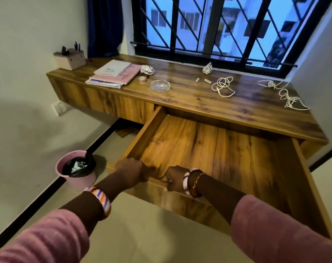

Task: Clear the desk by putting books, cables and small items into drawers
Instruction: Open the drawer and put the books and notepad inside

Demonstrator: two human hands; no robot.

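A wide wooden drawer [208, 149] stands pulled out from the desk [199, 103], and nothing lies in it. My left hand [130, 172] and my right hand [173, 180] both grip its front edge, fingers curled over the rim. On the desk top lie a stack of books [113, 74] at the left, a glass dish [160, 85], a small tape roll [141, 79], two small batteries [202, 80], two white cables [223, 86] [290, 99] and two crumpled papers [147, 69] [207, 68].
A pink organiser box [70, 60] with pens sits at the desk's far left corner. A pink bin [76, 170] with a black liner stands on the floor left of the drawer. A barred window [218, 25] and a blue curtain [104, 25] are behind the desk.
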